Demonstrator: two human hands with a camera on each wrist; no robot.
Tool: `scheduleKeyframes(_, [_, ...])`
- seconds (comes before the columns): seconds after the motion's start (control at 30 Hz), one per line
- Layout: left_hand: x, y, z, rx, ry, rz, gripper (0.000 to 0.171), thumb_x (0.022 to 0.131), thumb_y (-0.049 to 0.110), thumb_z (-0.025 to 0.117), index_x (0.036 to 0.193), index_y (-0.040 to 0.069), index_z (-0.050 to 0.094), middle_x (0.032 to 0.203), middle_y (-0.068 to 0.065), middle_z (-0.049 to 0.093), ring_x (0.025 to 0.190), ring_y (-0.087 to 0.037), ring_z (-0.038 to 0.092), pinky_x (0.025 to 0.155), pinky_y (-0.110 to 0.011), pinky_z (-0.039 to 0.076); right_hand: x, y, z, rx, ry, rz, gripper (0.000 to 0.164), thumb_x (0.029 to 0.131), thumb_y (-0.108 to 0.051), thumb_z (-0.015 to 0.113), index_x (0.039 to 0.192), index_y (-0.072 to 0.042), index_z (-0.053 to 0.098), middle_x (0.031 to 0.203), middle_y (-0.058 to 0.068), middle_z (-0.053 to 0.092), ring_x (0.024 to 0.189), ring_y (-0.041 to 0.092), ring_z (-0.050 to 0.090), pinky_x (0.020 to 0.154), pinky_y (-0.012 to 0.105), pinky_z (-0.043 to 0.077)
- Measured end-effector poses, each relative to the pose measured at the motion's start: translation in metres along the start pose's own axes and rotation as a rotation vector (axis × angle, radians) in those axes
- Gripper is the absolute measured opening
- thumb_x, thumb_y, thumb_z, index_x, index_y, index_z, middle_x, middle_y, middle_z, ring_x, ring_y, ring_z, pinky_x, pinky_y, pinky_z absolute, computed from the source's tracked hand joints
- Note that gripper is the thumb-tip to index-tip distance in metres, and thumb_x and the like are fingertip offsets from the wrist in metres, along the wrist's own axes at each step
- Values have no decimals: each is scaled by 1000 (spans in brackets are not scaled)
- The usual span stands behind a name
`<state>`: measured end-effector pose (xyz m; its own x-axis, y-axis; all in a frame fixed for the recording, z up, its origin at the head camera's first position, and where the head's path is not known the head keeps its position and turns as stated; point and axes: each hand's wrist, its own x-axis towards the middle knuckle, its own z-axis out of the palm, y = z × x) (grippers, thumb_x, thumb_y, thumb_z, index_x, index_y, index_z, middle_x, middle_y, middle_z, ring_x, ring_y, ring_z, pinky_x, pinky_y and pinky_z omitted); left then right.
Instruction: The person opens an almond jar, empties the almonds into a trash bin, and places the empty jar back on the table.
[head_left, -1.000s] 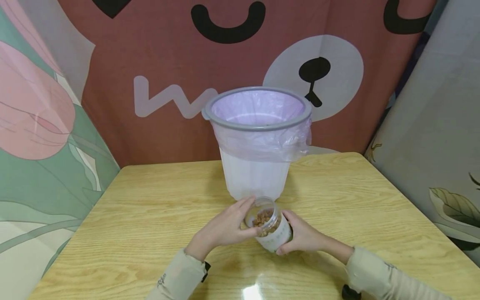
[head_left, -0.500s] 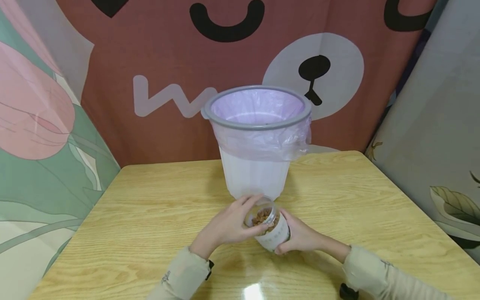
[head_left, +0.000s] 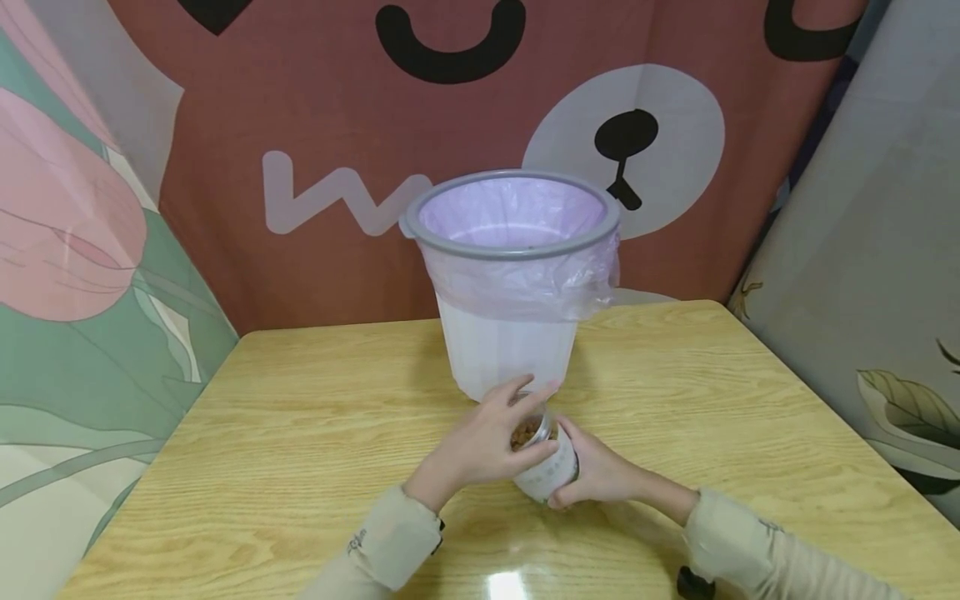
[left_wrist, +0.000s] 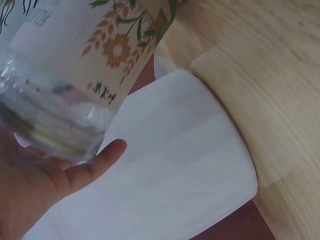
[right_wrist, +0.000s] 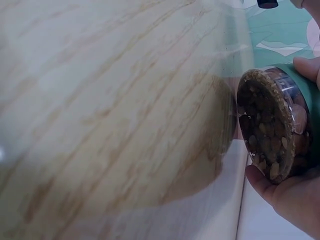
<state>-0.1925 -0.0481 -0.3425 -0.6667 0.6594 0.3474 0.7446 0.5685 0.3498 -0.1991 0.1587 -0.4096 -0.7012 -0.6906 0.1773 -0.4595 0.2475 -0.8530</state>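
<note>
A clear plastic jar [head_left: 553,468] with a pale flowered label and brown bits inside is held over the wooden table [head_left: 300,417], just in front of the bin. My left hand [head_left: 517,421] curls over the jar's clear top [left_wrist: 47,122], thumb [left_wrist: 95,167] beneath it. My right hand [head_left: 588,471] grips the jar's body from the right. In the right wrist view the jar's base [right_wrist: 267,132] faces the camera, brown pieces packed against it, with fingers [right_wrist: 292,202] wrapped round it. Whether the top is loose or tight I cannot tell.
A white waste bin [head_left: 510,350] with a grey rim [head_left: 517,250] and a lilac bag liner stands mid-table right behind the jar. Patterned cloth hangs close on the left, back and right. Table edges run near both sides.
My left hand has slid further over the jar's top, now hiding most of the opening, and its forearm has shifted right. The right hand and jar have barely moved.
</note>
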Motion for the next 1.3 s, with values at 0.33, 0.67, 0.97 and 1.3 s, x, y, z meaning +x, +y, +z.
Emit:
scheduleKeyframes(0.33, [2,-3,12,40,49,72,57,87,49,43,137,24,36,128,-10,40,118,-23,36,90,-43,36,0,-1,1,-47,9,-3,89,65,-15,75,134,-1,20,114,11,48,95,20,53,77,32,46])
scheduleKeyframes(0.67, [1,-2,23,-21,228,11,46,83,35,55,123,14,52,108,-6,50,104,-20,43,85,-38,38,1,-4,5,-55,37,-25,86,63,-9,74,132,-3,24,108,6,52,91,17,55,75,32,47])
scheduleKeyframes(0.97, [3,-2,25,-46,284,13,42,80,32,57,117,14,58,102,-4,52,98,-19,45,82,-37,38,1,-8,13,-62,134,-53,87,57,-5,74,130,0,28,103,4,55,86,15,56,72,31,48])
scheduleKeyframes(1.3, [4,0,26,-32,302,21,39,79,31,56,114,12,61,99,-4,53,95,-19,47,80,-37,39,-1,-12,16,-89,176,7,85,55,-6,74,128,0,30,101,4,55,84,14,57,72,30,47])
